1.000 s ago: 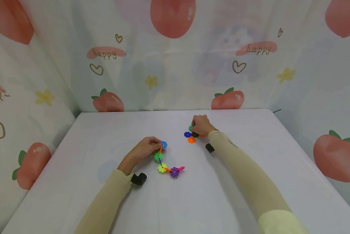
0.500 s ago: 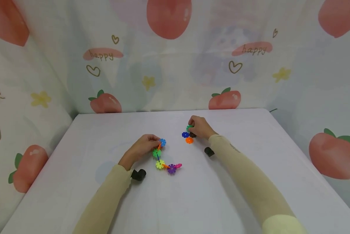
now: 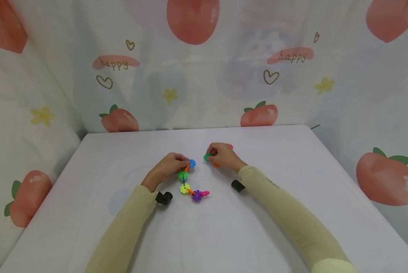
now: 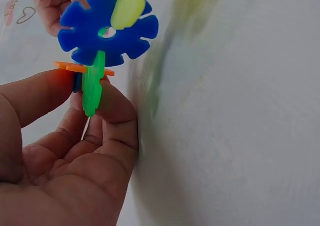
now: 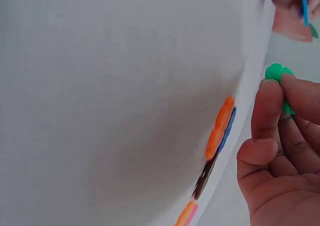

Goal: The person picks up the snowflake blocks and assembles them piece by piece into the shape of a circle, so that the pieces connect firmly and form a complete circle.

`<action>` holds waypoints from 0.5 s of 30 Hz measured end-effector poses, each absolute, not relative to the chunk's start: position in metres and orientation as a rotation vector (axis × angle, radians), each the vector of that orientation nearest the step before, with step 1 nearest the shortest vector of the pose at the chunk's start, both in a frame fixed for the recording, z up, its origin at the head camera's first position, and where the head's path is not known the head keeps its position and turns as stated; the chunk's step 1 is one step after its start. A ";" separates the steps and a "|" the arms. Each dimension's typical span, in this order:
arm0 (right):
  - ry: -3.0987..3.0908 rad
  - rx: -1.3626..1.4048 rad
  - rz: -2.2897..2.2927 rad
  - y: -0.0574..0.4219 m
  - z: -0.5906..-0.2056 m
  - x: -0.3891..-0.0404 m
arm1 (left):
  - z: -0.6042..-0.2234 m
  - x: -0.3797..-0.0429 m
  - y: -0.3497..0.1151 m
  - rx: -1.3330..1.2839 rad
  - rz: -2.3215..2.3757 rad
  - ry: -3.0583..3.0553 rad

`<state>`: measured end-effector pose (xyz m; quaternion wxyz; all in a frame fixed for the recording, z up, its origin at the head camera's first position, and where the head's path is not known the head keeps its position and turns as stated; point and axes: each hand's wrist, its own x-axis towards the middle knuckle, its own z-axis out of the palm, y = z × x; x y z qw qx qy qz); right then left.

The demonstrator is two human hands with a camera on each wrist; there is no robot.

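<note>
A chain of notched interlocking plastic discs runs from a light blue disc (image 3: 192,163) through a green one, a yellow disc (image 3: 185,189) and a purple disc (image 3: 197,195) to a pink end. My left hand (image 3: 168,168) pinches the chain near its light blue end, thumb against an orange disc (image 4: 67,65). Beyond that, the left wrist view shows a green disc (image 4: 91,93) slotted into a dark blue disc (image 4: 107,35). My right hand (image 3: 224,156), a short way to the right, pinches a single green disc (image 5: 275,71) between thumb and fingers.
Loose discs lie on the white table (image 3: 275,151) below and behind my right hand: an orange one (image 5: 220,128), a blue one (image 5: 230,128), a dark brown one (image 5: 204,178) and an orange and pink pair. A patterned cloth (image 3: 204,83) stands behind the table.
My right hand has taken the green disc from the loose discs and moved left and nearer with it, towards the chain. My left hand keeps its pinch and has shifted slightly.
</note>
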<state>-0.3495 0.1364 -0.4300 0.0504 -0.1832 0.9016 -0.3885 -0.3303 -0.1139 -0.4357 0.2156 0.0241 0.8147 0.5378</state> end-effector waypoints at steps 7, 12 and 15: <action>2.689 -0.635 -1.191 0.123 -0.426 -0.337 | -0.434 -0.333 -0.112 0.071 1.507 2.242; 2.664 -0.694 -1.213 0.119 -0.426 -0.333 | -0.436 -0.334 -0.111 0.066 1.510 2.237; 2.664 -0.707 -1.217 0.117 -0.427 -0.332 | -0.436 -0.333 -0.111 0.069 1.508 2.236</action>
